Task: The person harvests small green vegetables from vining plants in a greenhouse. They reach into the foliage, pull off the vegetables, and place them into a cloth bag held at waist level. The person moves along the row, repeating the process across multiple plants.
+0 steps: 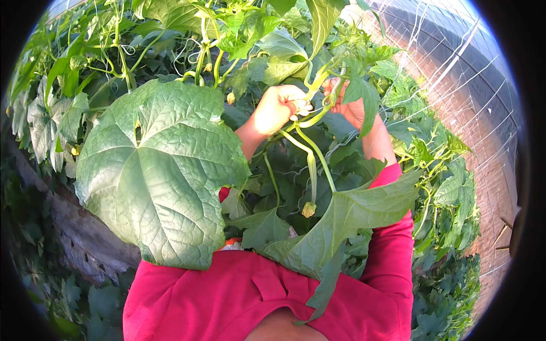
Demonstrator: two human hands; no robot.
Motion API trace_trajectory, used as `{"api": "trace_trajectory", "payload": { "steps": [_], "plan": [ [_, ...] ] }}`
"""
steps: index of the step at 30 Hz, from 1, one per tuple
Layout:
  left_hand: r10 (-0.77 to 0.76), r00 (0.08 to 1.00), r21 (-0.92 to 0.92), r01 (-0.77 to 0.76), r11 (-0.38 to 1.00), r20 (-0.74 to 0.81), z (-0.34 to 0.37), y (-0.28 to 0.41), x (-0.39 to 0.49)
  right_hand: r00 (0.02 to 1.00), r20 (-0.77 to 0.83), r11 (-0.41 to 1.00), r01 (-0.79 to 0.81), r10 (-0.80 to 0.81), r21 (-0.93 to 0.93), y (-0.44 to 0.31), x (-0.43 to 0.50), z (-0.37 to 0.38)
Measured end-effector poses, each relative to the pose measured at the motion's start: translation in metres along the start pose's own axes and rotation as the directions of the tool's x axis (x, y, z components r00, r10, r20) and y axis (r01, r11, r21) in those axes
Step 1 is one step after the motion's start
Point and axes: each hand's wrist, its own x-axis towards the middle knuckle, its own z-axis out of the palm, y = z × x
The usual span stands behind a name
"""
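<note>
My left hand (281,106) has its fingers pinched together on a green vine stem (315,118) in front of me. Behind the same stem is my right hand (350,111), its fingers curled against it and partly hidden by stem and leaf. From just below my fingers hangs a slim young gourd fruit (312,172) with a withered yellow flower (309,209) at its tip. A long leaf stalk leads down to a broad leaf (341,217) that lies against my right sleeve. Another large leaf (158,170) covers part of my left forearm.
More vines (123,64) with leaves and tendrils crowd the left and top. White strings (456,55) cross the right side above a bare soil path (486,170). Greenhouse sheeting (482,81) stands beyond. A pale ground sheet (89,238) shows at lower left.
</note>
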Motion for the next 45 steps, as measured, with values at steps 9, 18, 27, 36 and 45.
{"api": "trace_trajectory", "payload": {
  "steps": [9,18,27,36,45],
  "plan": [
    [0.001,1.0,0.018,-0.001,1.0,-0.011,0.001,-0.001,0.001,0.974,-0.228,0.985,-0.03,-0.01,-0.171,0.009,-0.003,-0.003],
    [0.023,0.969,0.042,-0.013,0.999,-0.245,-0.009,-0.001,0.008,0.971,-0.19,0.745,-0.018,-0.147,-0.667,-0.085,-0.106,0.102],
    [0.112,0.961,0.208,-0.059,0.976,-0.254,-0.014,-0.027,0.023,0.726,0.649,0.939,0.339,-0.227,-0.051,-0.025,-0.187,0.261],
    [0.07,0.975,0.042,-0.063,0.997,-0.21,0.014,-0.031,0.017,0.707,-0.634,0.94,0.137,-0.313,-0.312,0.068,-0.115,0.178],
    [0.027,0.979,0.093,-0.008,0.996,-0.202,0.019,-0.016,0.007,0.72,-0.386,0.204,-0.331,-0.576,-0.921,0.07,-0.056,0.167]
  ]
}}
